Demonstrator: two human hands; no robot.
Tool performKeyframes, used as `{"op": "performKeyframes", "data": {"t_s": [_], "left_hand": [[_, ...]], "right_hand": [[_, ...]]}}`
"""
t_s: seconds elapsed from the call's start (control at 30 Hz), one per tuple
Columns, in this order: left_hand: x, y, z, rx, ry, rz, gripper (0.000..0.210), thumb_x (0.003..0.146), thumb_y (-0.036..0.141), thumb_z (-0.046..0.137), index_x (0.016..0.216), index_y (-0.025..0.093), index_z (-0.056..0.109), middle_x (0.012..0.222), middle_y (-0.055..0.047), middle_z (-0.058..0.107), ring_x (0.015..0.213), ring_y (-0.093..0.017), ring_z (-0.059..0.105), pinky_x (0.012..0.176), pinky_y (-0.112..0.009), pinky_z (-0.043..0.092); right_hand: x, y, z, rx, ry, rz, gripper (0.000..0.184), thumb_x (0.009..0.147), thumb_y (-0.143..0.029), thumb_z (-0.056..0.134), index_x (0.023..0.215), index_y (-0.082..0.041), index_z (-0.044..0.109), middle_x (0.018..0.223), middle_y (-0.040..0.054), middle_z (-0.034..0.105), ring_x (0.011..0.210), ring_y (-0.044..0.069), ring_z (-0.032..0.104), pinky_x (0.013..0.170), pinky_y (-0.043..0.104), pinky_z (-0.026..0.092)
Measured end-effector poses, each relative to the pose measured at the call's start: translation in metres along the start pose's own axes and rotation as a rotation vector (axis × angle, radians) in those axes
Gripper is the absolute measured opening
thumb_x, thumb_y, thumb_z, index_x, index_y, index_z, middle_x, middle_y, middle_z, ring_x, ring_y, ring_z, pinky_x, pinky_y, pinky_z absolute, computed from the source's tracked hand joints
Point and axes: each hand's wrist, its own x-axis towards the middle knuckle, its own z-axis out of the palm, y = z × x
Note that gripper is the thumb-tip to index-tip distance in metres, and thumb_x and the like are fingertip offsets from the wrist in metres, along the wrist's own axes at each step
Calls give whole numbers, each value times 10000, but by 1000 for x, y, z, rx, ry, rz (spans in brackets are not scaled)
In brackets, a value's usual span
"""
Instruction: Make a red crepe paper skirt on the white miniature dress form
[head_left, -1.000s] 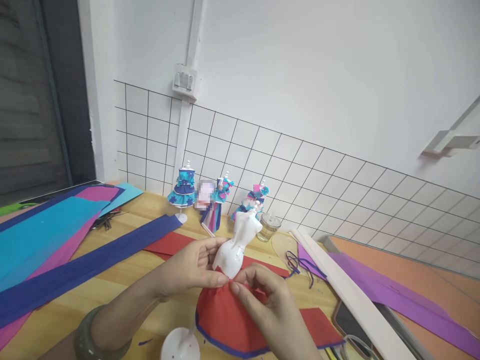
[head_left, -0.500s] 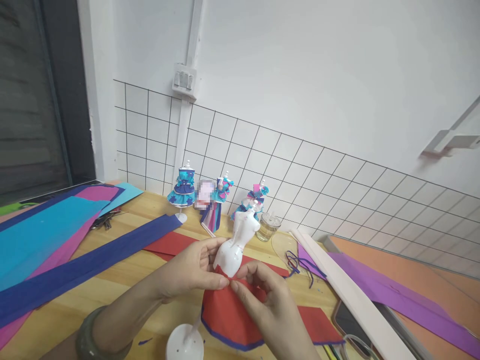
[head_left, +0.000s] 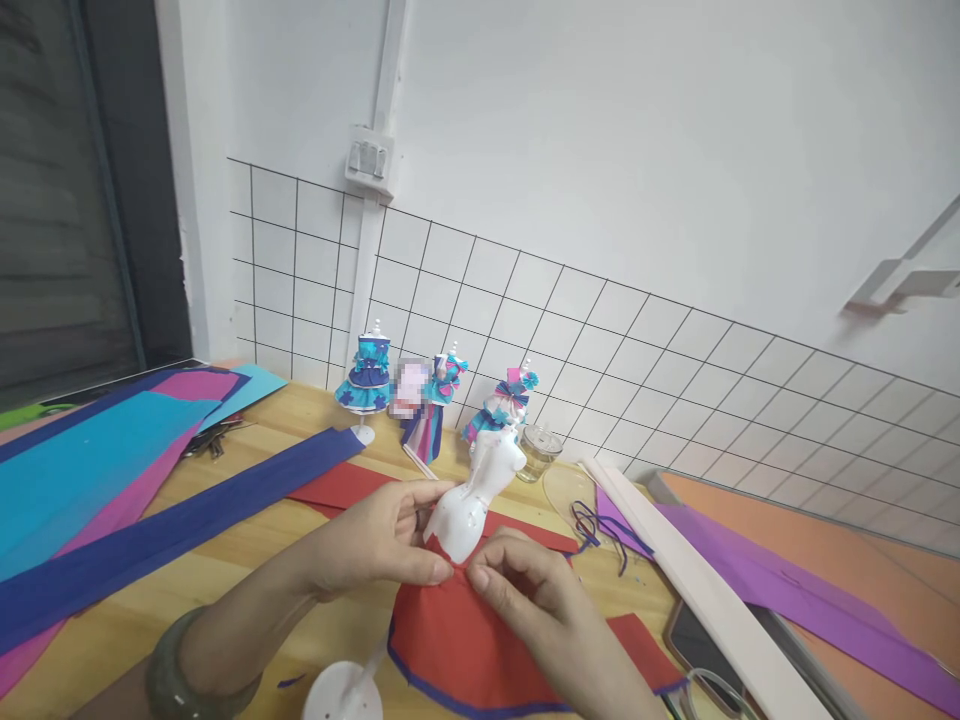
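A small white dress-form mannequin [head_left: 474,495] leans to the right between my hands, its round stand base [head_left: 343,692] at the bottom. Wrapped round its hips is a red skirt [head_left: 457,645] with a dark blue edge. My left hand [head_left: 382,535] is closed at the left side of the hips, thumb pressing the skirt's top edge. On the other side, my right hand [head_left: 536,590] pinches the red material near the upper edge with thumb and forefinger. The fingers behind the mannequin are partly hidden.
Three dressed mini mannequins, one in a blue tiered dress [head_left: 364,378], stand at the back beside a lidded glass [head_left: 540,455]. A dark blue strip [head_left: 187,515] and coloured sheets lie left. A pale pink strip [head_left: 697,570], purple strip [head_left: 810,580] and phone [head_left: 701,640] lie right.
The mannequin has tilted further, its base shifting left and down and its top lower. The skirt hem has moved left and down with it. My right hand has slid slightly right along the top edge.
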Motion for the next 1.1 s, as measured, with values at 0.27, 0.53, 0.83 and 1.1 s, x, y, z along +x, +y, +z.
{"op": "performKeyframes", "data": {"t_s": [0.27, 0.53, 0.83, 1.1], "left_hand": [[-2, -5, -2, -88, 89, 1, 713, 656, 51, 710, 1279, 262, 434, 1134, -41, 586, 1076, -182, 506, 861, -283, 410], [1, -3, 1, -53, 57, 35, 662, 669, 67, 694, 1269, 220, 458, 997, -42, 619, 937, -171, 539, 814, -299, 407], [0, -4, 1, -46, 56, 33, 662, 665, 99, 711, 1264, 228, 462, 1064, -56, 620, 1047, -206, 518, 895, -342, 392], [0, -2, 2, -51, 13, 41, 656, 676, 108, 703, 1272, 218, 454, 1098, -74, 611, 1054, -220, 522, 940, -383, 369]], "right_hand": [[-2, -1, 5, -79, 82, -32, 184, 828, -322, 541, 707, -193, 586, 675, -22, 495, 651, 122, 446, 602, 238, 354], [-3, -5, 6, 56, 51, -77, 166, 829, -307, 546, 748, -199, 642, 721, -5, 586, 680, 122, 512, 617, 220, 397], [0, -1, 11, 70, 177, 2, 193, 772, -359, 602, 726, -179, 656, 697, 25, 659, 657, 145, 566, 604, 239, 437], [2, 0, 11, 96, 189, 6, 207, 759, -373, 616, 711, -173, 646, 678, 20, 649, 640, 138, 561, 597, 237, 437]]}}
